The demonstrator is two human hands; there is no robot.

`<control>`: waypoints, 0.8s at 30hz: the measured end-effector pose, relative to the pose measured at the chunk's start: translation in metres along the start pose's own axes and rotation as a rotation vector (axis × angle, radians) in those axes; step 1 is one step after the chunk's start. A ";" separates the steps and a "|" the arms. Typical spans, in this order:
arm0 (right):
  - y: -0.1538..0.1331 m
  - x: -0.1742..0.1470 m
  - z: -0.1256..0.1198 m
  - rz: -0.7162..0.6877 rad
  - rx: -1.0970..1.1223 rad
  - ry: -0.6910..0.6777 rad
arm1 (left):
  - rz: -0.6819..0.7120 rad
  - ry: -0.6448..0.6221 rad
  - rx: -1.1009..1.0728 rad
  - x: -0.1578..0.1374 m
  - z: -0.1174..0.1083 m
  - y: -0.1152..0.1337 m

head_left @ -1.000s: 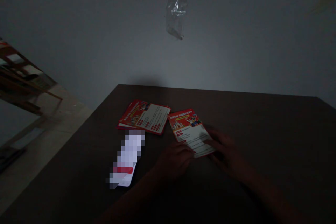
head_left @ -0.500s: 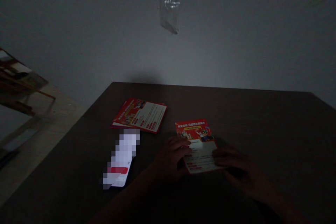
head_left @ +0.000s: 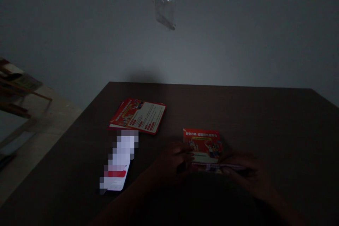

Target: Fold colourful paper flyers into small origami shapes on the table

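Note:
A red and white printed flyer [head_left: 202,143] lies on the dark table in front of me, its red heading at the far end. Its near part is bent up into a fold, and a dark printed edge shows there. My left hand [head_left: 173,157] is closed at the flyer's left side, fingertips over its edge. At the right, my right hand [head_left: 242,167] pinches the folded near edge between thumb and fingers. Deep shadow hides parts of both hands.
A stack of similar flyers [head_left: 140,116] sits farther back on the left of the table [head_left: 238,109]. Closer to me lies a lit phone [head_left: 118,166], its screen pixelated. A clear plastic bag [head_left: 166,1] hangs on the wall behind. Wooden furniture [head_left: 23,84] stands at far left.
The flyer was lying open with its text visible; now its near part is bent up and the text is mostly covered. My right hand has closed on the folded edge. The view has shifted slightly.

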State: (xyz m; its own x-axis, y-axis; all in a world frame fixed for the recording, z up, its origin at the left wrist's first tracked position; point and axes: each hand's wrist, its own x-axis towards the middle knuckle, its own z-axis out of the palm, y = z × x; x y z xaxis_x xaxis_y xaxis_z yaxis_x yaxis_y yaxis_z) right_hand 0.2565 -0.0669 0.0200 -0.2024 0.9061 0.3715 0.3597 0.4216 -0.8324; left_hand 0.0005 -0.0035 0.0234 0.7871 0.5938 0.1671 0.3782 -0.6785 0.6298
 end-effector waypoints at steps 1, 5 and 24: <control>0.001 0.000 0.001 0.017 -0.010 0.029 | 0.000 -0.016 -0.027 0.000 -0.001 0.002; 0.002 -0.001 0.001 0.119 -0.035 0.128 | 0.001 -0.117 -0.122 0.000 -0.005 0.007; 0.019 0.006 0.004 0.273 -0.208 0.095 | 0.064 0.042 0.132 -0.006 -0.005 0.013</control>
State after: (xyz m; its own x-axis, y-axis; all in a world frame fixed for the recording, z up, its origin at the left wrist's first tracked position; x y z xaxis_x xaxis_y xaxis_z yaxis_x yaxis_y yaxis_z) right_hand 0.2585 -0.0539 0.0044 0.0086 0.9815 0.1914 0.5689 0.1526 -0.8081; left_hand -0.0018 -0.0142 0.0347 0.7914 0.5635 0.2371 0.3911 -0.7648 0.5120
